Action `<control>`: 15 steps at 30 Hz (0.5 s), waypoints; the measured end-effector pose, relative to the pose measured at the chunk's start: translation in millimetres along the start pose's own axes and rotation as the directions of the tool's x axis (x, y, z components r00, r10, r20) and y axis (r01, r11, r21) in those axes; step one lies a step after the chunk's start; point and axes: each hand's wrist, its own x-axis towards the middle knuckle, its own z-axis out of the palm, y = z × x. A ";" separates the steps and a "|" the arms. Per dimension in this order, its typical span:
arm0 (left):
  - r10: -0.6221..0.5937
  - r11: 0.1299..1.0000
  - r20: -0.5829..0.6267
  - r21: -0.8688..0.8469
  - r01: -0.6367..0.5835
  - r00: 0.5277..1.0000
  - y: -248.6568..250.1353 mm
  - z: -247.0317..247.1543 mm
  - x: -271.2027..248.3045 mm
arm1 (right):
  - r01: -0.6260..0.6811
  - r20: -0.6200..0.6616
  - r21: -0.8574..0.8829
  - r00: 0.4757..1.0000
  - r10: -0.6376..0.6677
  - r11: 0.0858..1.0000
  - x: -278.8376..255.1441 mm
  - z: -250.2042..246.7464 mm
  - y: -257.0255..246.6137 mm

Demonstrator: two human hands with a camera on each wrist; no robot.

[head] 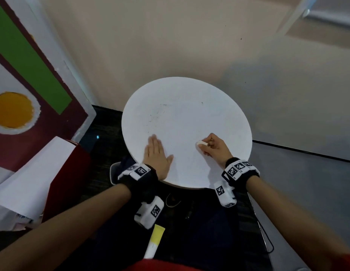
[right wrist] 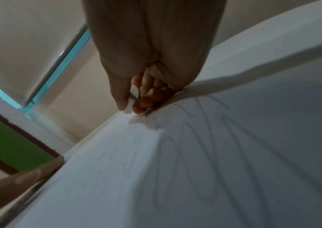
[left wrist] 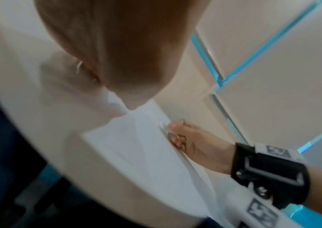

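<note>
A round white table (head: pixel 185 98) stands in front of me. My left hand (head: pixel 155 150) lies flat on its near left part, fingers straight and together, pressing down. My right hand (head: pixel 207 146) pinches a small white eraser (head: pixel 201 143) between thumb and fingers, its tip on the surface. In the right wrist view the eraser (right wrist: pixel 132 101) touches a white sheet of paper (right wrist: pixel 195 169) with faint grey pencil lines. The left wrist view shows the paper (left wrist: pixel 136 146) on the table, with the right hand (left wrist: pixel 191 141) at its far edge. In the head view the paper barely stands out from the tabletop.
A red box with a white top (head: pixel 52 173) stands low at the left, beside a maroon, green and yellow board (head: pixel 23 75). A yellow and white tube (head: pixel 155 241) lies on my lap. A black cable (head: pixel 266 237) hangs at the right. Walls close in behind the table.
</note>
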 end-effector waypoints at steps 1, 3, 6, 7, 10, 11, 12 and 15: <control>0.012 1.000 -0.026 0.013 -0.012 1.000 -3.8 -6.6 5.1 | -0.011 0.028 0.000 1.000 0.011 1.000 0.8 0.8 -3.1; 0.242 0.969 -0.039 0.059 -0.239 0.970 -7.2 -18.9 17.5 | -0.039 0.115 0.025 0.993 0.035 0.999 3.0 5.4 -12.4; 0.482 0.867 0.103 0.088 -0.491 0.870 -8.8 -28.5 35.8 | 0.003 0.207 -0.070 0.978 0.012 0.998 6.5 20.5 -26.9; 0.477 0.867 0.133 0.088 -0.490 0.869 -10.7 -28.1 40.4 | 0.042 0.197 -0.137 0.980 -0.014 0.990 7.2 25.8 -29.1; 0.437 0.894 0.127 0.048 -0.445 0.891 -15.6 -22.3 48.5 | 0.126 0.251 -0.325 0.967 -0.043 0.937 1.4 30.3 -28.9; 0.433 0.897 0.113 0.044 -0.440 0.894 -16.3 -20.3 49.2 | 0.139 0.332 -0.340 0.943 -0.020 0.930 -2.2 29.9 -30.2; 0.432 0.898 0.101 0.043 -0.438 0.896 -16.7 -19.3 49.4 | 0.149 0.408 -0.342 0.913 0.003 0.928 -3.9 29.1 -33.6; 0.437 0.895 0.096 0.048 -0.443 0.894 -17.1 -19.5 49.7 | 0.176 0.358 -0.379 0.933 -0.031 0.909 10.4 29.1 -42.9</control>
